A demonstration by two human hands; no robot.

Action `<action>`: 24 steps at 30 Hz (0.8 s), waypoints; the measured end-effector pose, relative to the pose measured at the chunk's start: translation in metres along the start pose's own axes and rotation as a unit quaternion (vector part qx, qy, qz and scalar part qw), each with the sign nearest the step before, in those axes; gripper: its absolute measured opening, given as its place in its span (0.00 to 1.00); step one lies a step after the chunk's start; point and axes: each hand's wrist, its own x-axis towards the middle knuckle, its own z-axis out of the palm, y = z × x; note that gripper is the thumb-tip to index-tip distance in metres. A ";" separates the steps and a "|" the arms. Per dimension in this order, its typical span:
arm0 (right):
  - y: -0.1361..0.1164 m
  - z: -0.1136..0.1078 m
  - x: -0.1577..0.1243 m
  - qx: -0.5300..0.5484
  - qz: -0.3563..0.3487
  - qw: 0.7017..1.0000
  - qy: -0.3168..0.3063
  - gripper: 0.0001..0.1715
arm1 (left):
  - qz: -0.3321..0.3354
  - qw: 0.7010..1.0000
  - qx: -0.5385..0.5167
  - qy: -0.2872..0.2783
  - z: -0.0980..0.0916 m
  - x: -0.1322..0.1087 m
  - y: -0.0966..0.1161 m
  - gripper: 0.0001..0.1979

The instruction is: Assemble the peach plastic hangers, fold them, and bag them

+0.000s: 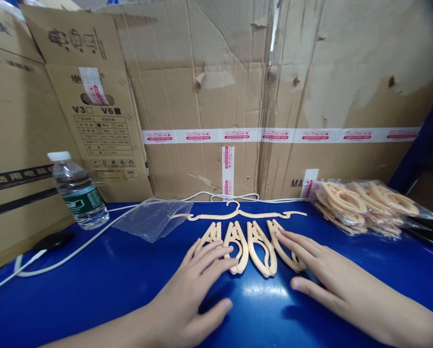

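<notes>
Several folded beige plastic travel hangers lie in a row on the blue table. My left hand [196, 287], fingers spread, is over the leftmost folded hanger [210, 233] and partly hides it. Its fingertips reach the lower part of the second folded hanger [244, 258]. Between my hands lies another folded hanger [253, 247]. My right hand [323, 268] is open, with its fingertips at the rightmost folded hanger [283, 255], which it partly covers. Whether the fingers touch or hover, I cannot tell. Just behind the row, an unfolded hanger [252, 214] lies with its hook pointing away.
Clear bags of folded hangers [365, 205] are piled at the right. An empty clear bag [153, 220] overlaps the unfolded hanger's left end. A water bottle [80, 193], a white cable [83, 247] and a black device [52, 240] are at left. Cardboard [209, 106] walls the back.
</notes>
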 end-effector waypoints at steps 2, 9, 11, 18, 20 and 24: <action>0.004 0.002 0.001 0.005 0.023 0.999 0.023 0.39 | -0.011 0.999 -0.015 0.029 -0.002 0.002 -0.004 0.23; 0.023 0.011 0.006 -0.007 0.072 0.995 0.075 0.37 | -0.105 0.974 -0.139 0.146 -0.007 0.012 -0.014 0.11; 0.025 0.011 0.008 -0.015 0.078 0.994 0.074 0.37 | -0.138 0.961 -0.174 0.166 -0.007 0.013 -0.016 0.09; 0.034 0.012 0.011 -0.006 0.070 0.996 0.060 0.35 | -0.198 0.928 -0.248 0.193 -0.003 0.015 -0.029 0.07; 0.039 0.012 0.012 0.002 0.064 0.996 0.069 0.33 | -0.202 0.926 -0.248 0.200 -0.003 0.015 -0.030 0.06; 0.050 0.012 0.020 0.029 0.038 0.993 0.112 0.28 | -0.209 0.925 -0.245 0.204 -0.005 0.017 -0.029 0.06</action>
